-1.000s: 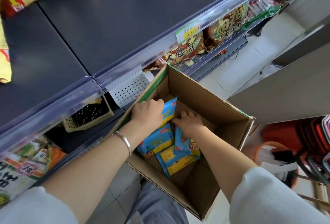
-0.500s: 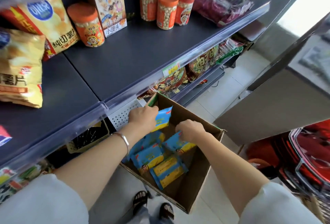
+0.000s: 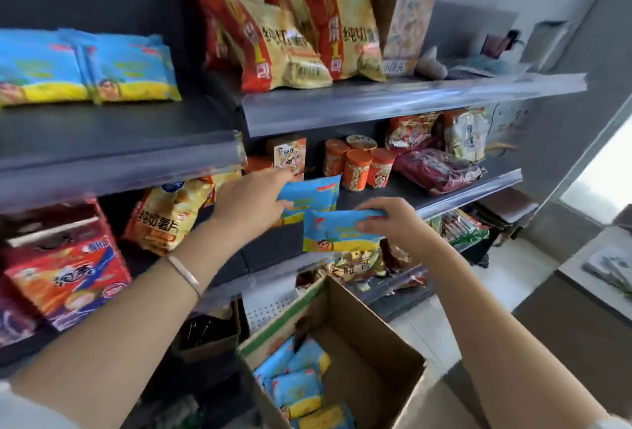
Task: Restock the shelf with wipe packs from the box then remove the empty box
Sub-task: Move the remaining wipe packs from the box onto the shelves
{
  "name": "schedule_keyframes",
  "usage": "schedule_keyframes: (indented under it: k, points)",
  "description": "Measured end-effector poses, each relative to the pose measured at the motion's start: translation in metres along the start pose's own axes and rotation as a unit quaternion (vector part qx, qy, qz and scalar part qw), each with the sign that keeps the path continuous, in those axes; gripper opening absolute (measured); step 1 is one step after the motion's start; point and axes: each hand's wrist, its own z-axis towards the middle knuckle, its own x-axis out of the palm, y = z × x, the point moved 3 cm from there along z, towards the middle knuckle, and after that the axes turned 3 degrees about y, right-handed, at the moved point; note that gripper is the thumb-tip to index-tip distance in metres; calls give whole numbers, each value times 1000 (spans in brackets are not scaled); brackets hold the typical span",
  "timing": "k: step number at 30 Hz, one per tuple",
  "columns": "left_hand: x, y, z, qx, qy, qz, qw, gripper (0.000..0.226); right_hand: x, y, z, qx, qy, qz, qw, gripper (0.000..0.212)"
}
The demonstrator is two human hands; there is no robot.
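A blue-and-yellow wipe pack (image 3: 309,193) is pinched in the left grip (image 3: 249,203), with the thumb laid across its front, and is held up before the middle shelf (image 3: 473,189). A second wipe pack (image 3: 337,231) is clasped along its top edge by the right grip (image 3: 390,220), fingers curled over it. It is held just below the first and overlaps it. More packs (image 3: 297,386) are seen lying in the open cardboard box (image 3: 371,338) below. Two matching packs (image 3: 85,67) are stood on the upper shelf (image 3: 119,134) at the left. A bracelet (image 3: 184,273) is worn on the left wrist.
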Motion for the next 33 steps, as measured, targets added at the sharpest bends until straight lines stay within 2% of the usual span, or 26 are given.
schedule_keyframes:
  k: [6,10,13,16,20,23,26,29,33]
  points:
    - [-109,40,-45,-65,-125,32,989,22,-14,103,9,-128,-29,110,985,20]
    - [-163,91,-70,-139,-186,69,970,36,2,169,20,-204,-34,129,970,22]
    - [-188,135,-82,-203,-205,109,951,39,21,217,38,-265,-42,110,957,25]
    - [-200,185,-82,-260,-184,130,939,39,45,256,76,-301,-54,64,950,17]
    - [-197,247,-61,-278,-108,155,942,35,86,293,145,-293,-58,-30,954,30]
    - [-188,280,-39,-272,-69,172,944,34,116,296,197,-229,-21,-67,971,38]
    - [-184,308,-16,-264,-56,171,948,36,131,293,233,-172,20,-35,984,41]
    - [-181,328,2,-242,-58,177,952,40,137,295,253,-161,35,-33,986,41]
    - [-173,343,18,-223,-96,178,954,42,142,298,269,-179,-30,-116,977,38]
